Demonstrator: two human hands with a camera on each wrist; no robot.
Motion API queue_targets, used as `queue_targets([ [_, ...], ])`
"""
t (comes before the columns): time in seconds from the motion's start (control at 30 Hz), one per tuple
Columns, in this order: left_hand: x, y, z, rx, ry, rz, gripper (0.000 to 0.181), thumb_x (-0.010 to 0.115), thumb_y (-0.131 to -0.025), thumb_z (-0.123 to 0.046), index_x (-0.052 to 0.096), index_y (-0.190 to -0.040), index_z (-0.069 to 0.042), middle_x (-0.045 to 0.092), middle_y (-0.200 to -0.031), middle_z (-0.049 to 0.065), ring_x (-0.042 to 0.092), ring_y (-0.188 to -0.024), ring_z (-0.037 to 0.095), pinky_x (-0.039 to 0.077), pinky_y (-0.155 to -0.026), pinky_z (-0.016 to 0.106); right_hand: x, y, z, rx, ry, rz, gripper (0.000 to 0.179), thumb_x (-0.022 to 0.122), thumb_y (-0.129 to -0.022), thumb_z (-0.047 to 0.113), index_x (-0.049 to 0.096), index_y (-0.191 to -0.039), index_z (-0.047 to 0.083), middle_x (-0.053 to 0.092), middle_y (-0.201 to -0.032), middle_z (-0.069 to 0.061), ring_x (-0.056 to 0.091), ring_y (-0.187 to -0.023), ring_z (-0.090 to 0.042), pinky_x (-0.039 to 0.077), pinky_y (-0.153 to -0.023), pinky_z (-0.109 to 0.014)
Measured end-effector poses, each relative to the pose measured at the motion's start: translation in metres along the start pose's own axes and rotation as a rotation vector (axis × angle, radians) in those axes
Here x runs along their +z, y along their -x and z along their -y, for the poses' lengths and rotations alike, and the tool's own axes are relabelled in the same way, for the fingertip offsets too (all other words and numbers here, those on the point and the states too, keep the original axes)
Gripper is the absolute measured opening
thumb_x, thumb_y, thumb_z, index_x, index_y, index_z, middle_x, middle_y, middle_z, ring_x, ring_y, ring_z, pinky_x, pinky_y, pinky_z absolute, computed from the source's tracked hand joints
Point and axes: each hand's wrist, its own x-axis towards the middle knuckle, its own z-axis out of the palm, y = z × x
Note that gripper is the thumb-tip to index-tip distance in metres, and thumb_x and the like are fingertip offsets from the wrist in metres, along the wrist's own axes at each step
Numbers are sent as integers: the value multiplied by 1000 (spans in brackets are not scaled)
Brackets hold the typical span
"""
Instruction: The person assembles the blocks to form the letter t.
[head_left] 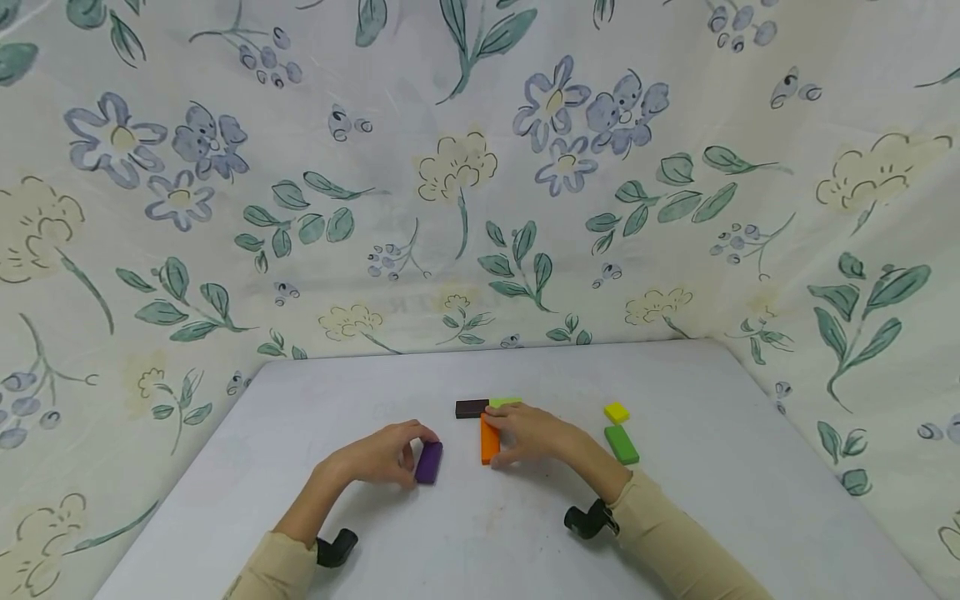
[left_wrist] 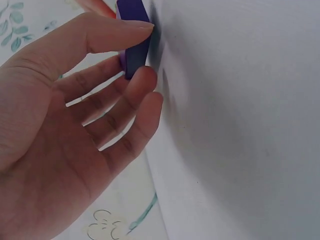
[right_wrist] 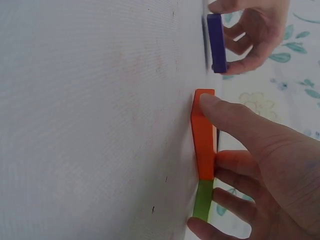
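Note:
On the pale table, my left hand pinches a purple block between thumb and fingers. The left wrist view shows that purple block on its edge, with the thumb on one end and a fingertip on the other. My right hand holds an orange block. In the right wrist view the thumb lies on the orange block and the fingers curl behind it. A light green block butts against its far end. A dark brown block lies just beyond.
A small yellow block and a green block lie to the right of my right hand. A floral cloth hangs behind the table and on both sides. Black wrist mounts sit near the table's front.

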Motion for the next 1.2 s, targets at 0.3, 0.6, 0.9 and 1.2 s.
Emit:
queue_targets([
  [0.3, -5, -4, 0, 25, 15, 6, 64, 81, -73, -6, 54, -131, -5, 58, -118, 6, 57, -80, 7, 52, -67, 20, 0, 0, -1, 6, 2, 2, 80, 73, -83, 52, 44, -149, 17, 41, -156, 2, 37, -145, -21, 35, -117, -42],
  [0.6, -10, -11, -4, -5, -2, 3, 63, 81, -75, -8, 54, -132, -5, 58, -123, 7, 58, -82, 11, 52, -68, 21, 1, 0, -1, 12, 9, 2, 80, 73, -83, 53, 44, -149, 18, 41, -156, 2, 37, -145, -21, 36, -116, -43],
  [0.9, -15, -21, 0, 7, -2, -11, 62, 80, -77, -12, 54, -132, -3, 58, -128, 11, 61, -85, 14, 52, -73, 20, 1, 1, 0, 19, 3, -3, 80, 72, -83, 53, 43, -149, 18, 40, -157, 2, 36, -146, -23, 34, -117, -44],
  [1.2, -16, -34, 2, -6, 17, -12, 60, 80, -77, -11, 54, -132, -5, 58, -128, 10, 60, -88, 15, 53, -75, 20, 1, 1, 0, 26, -3, 0, 80, 72, -83, 53, 43, -150, 20, 40, -157, 2, 36, -146, -22, 35, -117, -44],
])
